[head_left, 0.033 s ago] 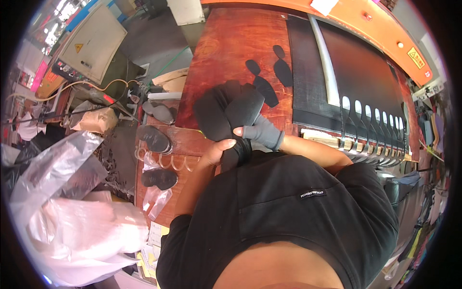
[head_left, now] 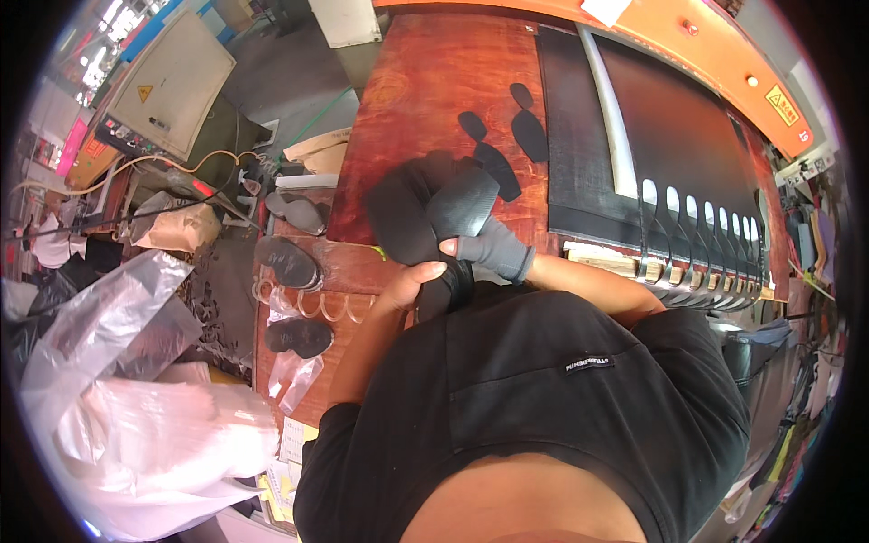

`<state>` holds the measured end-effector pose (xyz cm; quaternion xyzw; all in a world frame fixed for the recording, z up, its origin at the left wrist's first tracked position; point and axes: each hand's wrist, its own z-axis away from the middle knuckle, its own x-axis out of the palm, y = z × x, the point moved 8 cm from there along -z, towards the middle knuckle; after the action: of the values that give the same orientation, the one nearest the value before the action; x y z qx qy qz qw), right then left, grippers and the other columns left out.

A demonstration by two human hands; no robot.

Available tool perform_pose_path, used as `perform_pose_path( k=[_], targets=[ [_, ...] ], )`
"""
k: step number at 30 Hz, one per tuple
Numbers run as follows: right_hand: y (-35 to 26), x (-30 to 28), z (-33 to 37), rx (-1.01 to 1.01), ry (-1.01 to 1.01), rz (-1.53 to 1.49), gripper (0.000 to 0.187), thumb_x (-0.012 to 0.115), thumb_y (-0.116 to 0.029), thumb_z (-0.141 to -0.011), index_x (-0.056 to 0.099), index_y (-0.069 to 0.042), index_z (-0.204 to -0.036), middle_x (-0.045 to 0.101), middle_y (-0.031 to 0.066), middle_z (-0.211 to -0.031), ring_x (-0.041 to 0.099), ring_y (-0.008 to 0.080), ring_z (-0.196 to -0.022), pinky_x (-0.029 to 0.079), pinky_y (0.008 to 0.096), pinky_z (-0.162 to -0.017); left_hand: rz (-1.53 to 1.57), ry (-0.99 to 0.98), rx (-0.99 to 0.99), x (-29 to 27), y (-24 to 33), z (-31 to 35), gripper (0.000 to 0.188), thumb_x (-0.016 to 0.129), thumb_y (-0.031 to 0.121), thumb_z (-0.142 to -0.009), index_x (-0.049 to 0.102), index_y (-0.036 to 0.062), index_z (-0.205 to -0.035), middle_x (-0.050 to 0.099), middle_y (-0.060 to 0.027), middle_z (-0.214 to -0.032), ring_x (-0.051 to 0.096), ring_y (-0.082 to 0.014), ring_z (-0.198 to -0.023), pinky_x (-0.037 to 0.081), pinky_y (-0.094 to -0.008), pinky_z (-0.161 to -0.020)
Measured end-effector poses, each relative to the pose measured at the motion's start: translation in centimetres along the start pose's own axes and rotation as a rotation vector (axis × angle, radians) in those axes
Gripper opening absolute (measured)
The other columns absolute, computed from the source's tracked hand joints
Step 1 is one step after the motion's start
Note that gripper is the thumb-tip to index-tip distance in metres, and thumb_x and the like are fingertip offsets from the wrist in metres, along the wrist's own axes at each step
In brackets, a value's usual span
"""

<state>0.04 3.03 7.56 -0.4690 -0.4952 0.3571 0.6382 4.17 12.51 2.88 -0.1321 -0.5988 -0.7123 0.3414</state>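
Observation:
Both hands grip a bunch of black shoe soles (head_left: 396, 214) in front of my chest, with the broad ends pointing away from me. My left hand (head_left: 418, 279), with its thumb bare, closes round the narrow near part; its other fingers are hidden underneath. My right hand (head_left: 491, 250) wears a grey glove that leaves the thumb tip bare. That thumb presses on the glossier sole (head_left: 463, 201) at the right of the bunch. Just beyond, flat black sole pieces (head_left: 529, 136) lie on the reddish-brown board (head_left: 434, 72), one partly behind the bunch.
At right a black mat (head_left: 579, 136) carries a row of curved black strips with pale ends (head_left: 691, 213), beneath an orange machine (head_left: 724, 59). More dark soles (head_left: 290, 262) lie on a lower wooden surface at left. Clear plastic bags (head_left: 163, 416) bulge at lower left.

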Motion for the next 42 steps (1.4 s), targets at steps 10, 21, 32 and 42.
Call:
perform_pose_path(
  k=[10,21,32,42],
  targets=[
    [1.3,-5.4,2.7,0.294,-0.117,0.283,0.03,0.066,-0.028,-0.083,0.06,-0.003,-0.097,0.061,0.0054,-0.084,0.057,0.0102,-0.075,0.047,0.0281,-0.067,0.131,-0.019,-0.08,0.7,-1.3,-0.9,0.055,0.056,0.03,-0.075,0.049,-0.0021,-0.12,0.06,-0.0145,-0.108,0.06,-0.0213,-0.095,0.049,-0.0341,-0.083],
    [-3.7,-16.8,-3.6,-0.077,0.424,1.346,0.046,0.069,-0.038,-0.076,0.057,-0.003,-0.103,0.058,0.019,-0.1,0.058,0.0342,-0.091,0.047,0.0403,-0.077,0.348,0.058,0.155,-5.3,0.4,-1.6,0.062,0.048,0.033,-0.079,0.042,-0.0091,-0.124,0.057,-0.0232,-0.11,0.06,-0.0323,-0.096,0.052,-0.0432,-0.082],
    [-0.5,-9.7,0.1,-0.752,0.118,1.713,0.02,0.066,-0.022,-0.072,0.065,-0.009,-0.088,0.057,0.0088,-0.108,0.054,0.0278,-0.096,0.044,0.0432,-0.081,0.537,-0.037,0.17,-7.2,0.3,-3.4,0.062,0.045,0.036,-0.084,0.04,-0.0099,-0.126,0.055,-0.0226,-0.116,0.057,-0.0344,-0.104,0.044,-0.0491,-0.094],
    [-1.1,-10.9,3.0,-0.475,0.095,1.503,0.069,0.069,-0.046,-0.07,0.052,0.0,-0.119,0.046,0.0219,-0.126,0.043,0.039,-0.115,0.034,0.047,-0.097,0.544,-0.096,0.244,-7.0,0.4,-3.7,0.067,0.049,0.037,-0.081,0.038,-0.0108,-0.126,0.053,-0.0224,-0.118,0.053,-0.0349,-0.11,0.039,-0.0512,-0.099]
  ],
)
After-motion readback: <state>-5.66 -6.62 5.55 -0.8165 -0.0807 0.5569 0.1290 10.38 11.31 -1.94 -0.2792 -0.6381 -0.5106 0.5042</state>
